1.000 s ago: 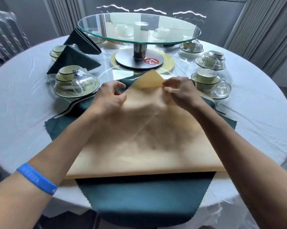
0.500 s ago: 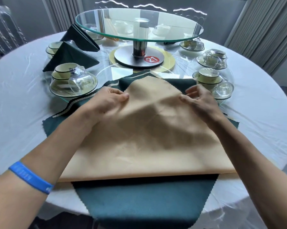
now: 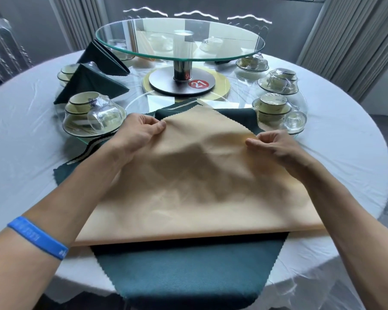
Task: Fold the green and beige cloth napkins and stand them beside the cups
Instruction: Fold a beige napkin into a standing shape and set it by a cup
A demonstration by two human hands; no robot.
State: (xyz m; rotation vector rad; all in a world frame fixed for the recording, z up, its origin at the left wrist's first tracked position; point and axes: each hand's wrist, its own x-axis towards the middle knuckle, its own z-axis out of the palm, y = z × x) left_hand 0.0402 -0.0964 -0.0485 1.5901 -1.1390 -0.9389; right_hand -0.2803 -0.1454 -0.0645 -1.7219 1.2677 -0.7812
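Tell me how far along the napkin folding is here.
Done: two green napkins stand folded by the cups on the left. In hand: both the left hand and right hand pinch the beige napkin, lying over a flat green one. Left: the cups on the right have no napkins.

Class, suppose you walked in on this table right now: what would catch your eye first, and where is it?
First, the big beige napkin front and centre, lying on a green napkin, with the left hand and right hand pinching its far edges. Behind it stands a glass turntable, and two folded green napkins stand at the left.
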